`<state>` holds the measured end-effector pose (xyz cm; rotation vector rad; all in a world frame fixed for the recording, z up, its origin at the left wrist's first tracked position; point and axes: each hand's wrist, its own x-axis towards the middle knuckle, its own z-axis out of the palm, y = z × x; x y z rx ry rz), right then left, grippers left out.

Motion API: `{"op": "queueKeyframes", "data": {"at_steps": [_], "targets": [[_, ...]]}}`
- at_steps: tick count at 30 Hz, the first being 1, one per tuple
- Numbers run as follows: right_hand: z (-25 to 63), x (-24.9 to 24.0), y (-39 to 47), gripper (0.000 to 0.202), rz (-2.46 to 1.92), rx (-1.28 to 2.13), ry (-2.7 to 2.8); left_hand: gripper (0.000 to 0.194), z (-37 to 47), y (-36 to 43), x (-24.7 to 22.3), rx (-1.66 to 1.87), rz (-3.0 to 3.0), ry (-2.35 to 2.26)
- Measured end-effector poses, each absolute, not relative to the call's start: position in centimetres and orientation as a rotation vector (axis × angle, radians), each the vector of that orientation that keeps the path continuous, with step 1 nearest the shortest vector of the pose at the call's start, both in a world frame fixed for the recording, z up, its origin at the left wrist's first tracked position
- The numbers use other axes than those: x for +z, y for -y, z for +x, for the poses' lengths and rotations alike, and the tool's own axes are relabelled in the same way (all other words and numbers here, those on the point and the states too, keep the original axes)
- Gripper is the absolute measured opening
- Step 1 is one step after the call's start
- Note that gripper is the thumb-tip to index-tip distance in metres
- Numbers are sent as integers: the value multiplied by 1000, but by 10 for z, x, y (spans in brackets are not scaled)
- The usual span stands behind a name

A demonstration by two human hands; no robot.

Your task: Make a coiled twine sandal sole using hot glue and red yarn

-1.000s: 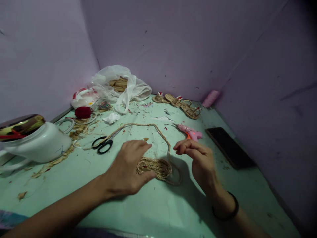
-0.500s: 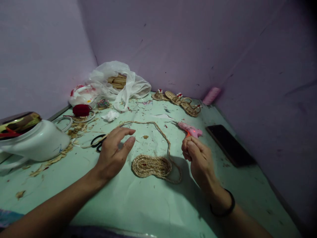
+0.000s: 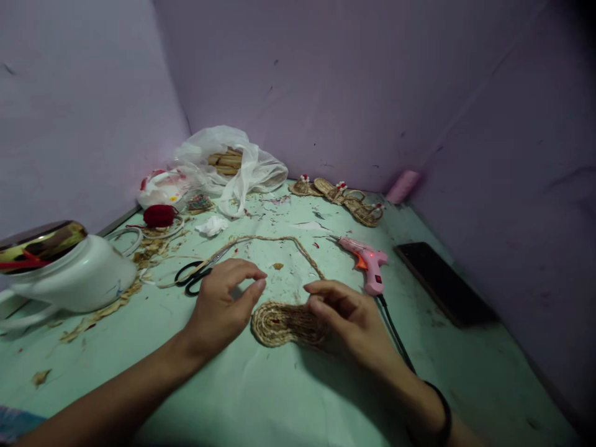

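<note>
A sole-shaped coil of braided straw cord lies flat on the table between my hands. From it a loose length of braided cord arcs away behind and off to the left. My left hand is left of the coil, thumb and forefinger slightly apart, holding nothing. Over the coil's right end hovers my right hand, fingers curled and thumb apart from the forefinger; it hides that end and the near part of the cord. Black-handled scissors lie behind my left hand. A pink glue gun rests beyond my right hand.
A phone lies at right. Woven sandals and a pink roll stand by the wall. At back left are a plastic bag of straw and dark red yarn. A white teapot is at left.
My right hand has moved left from beside the glue gun to the coil's right end, its fist loosening. The left hand stays beside the coil, thumb and forefinger nearer each other.
</note>
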<state>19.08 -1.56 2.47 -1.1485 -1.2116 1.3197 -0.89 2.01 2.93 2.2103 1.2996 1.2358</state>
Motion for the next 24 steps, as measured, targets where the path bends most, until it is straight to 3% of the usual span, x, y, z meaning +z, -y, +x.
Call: {"op": "queueKeyframes", "data": {"at_steps": [4,7,16,24], "targets": [[185,16,17,42,-856,1856,838,7,-3,-13,23,1257,2332,-1177],[186,16,18,49,-738,2000,684,8,-2,-9,22,1308,2375,-1110],[187,21,21,54,-625,2107,669,10,-8,-9,35,1271,2286,-1252],[188,19,19,64,-617,1998,688,12,-7,-5,42,1149,2327,-1249]]}}
